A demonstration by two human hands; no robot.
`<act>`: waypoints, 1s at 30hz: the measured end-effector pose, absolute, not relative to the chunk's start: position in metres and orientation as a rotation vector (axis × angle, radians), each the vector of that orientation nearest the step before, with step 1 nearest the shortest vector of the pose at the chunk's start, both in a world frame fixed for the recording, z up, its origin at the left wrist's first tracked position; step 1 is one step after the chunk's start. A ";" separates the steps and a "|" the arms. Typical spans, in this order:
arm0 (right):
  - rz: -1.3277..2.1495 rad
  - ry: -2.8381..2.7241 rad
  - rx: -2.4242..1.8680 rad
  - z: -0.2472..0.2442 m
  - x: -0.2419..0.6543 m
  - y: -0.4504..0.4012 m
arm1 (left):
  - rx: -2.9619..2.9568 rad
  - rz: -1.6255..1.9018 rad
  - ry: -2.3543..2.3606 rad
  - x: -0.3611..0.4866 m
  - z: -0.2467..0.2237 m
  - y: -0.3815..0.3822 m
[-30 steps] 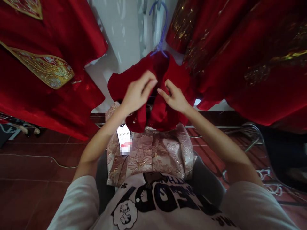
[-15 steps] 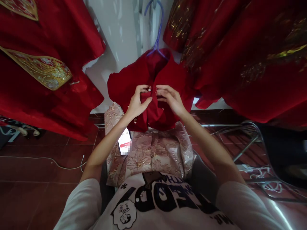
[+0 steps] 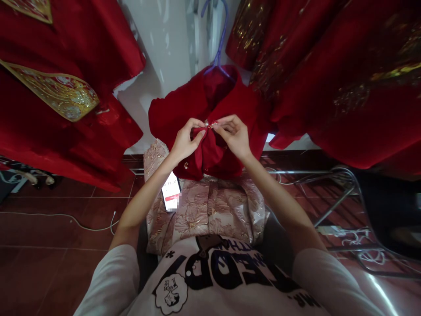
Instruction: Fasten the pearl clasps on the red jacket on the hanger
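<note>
A small red velvet jacket (image 3: 184, 107) hangs in front of me on a purple hanger (image 3: 219, 39). My left hand (image 3: 186, 140) pinches the jacket's left front edge at a pearl button (image 3: 206, 123) near the collar. My right hand (image 3: 232, 134) grips the right front edge, fingertips meeting the left hand's at that button. Another button (image 3: 186, 165) shows lower on the left edge. A pink and gold brocade garment (image 3: 210, 206) lies across my lap under the jacket.
A phone (image 3: 172, 195) with a lit screen lies on the brocade by my left forearm. Red embroidered robes hang at the left (image 3: 62, 87) and right (image 3: 335, 74). A metal chair frame (image 3: 345, 188) stands right; a white cable (image 3: 79, 221) crosses the red tiled floor.
My hands slid down from the jacket's collar and drew the two front edges together. Their fingertips now meet at the pearl button.
</note>
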State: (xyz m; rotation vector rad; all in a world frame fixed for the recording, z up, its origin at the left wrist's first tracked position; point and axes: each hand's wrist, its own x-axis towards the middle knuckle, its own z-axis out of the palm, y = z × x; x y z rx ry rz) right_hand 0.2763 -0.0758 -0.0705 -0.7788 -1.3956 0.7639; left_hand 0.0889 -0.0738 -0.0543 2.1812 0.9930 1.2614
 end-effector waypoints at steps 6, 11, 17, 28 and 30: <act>0.703 -1.415 -0.815 -0.068 0.274 -0.077 | 2.319 1.069 0.941 0.083 -0.042 -0.068; 0.681 -1.400 -0.816 -0.065 0.271 -0.081 | 2.564 0.931 1.077 0.086 -0.023 -0.076; 0.655 -1.371 -0.802 -0.064 0.269 -0.086 | 2.688 0.828 1.263 0.096 -0.004 -0.091; 0.722 -1.373 -0.835 -0.063 0.277 -0.089 | 2.541 1.014 1.061 0.096 -0.018 -0.073; 0.721 -1.376 -0.841 -0.064 0.277 -0.088 | 2.549 1.036 1.100 0.098 -0.019 -0.072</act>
